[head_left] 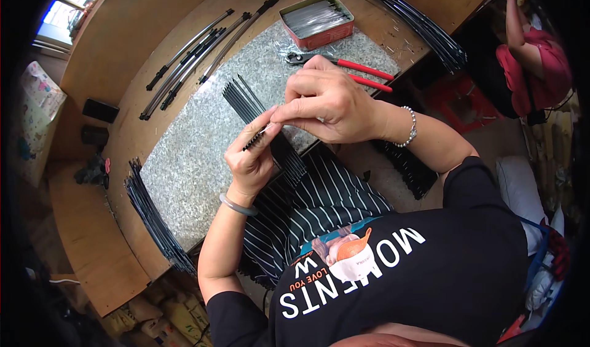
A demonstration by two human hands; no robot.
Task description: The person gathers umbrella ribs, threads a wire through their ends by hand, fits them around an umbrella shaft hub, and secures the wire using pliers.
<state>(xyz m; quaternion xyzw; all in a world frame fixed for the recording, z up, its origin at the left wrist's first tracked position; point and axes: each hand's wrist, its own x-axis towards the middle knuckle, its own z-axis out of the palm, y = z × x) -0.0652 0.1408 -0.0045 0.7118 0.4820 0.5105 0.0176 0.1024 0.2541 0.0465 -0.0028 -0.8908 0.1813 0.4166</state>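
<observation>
Above the grey speckled slab, my left hand is closed around a small black piece with a ridged, toothed edge. Its exact kind is hard to tell. My right hand is pinched, thumb and finger meeting at the left hand's fingertips. Whatever sits in that pinch is too small to make out. Beneath both hands, a row of thin black rods lies side by side across the slab's near edge. Just beyond my right hand rest pliers with red handles, partly covered by it.
A red tin full of thin clear strips stands at the slab's far edge. Bundles of black rods lie at far left, far right and near left. Another person in pink is at the right.
</observation>
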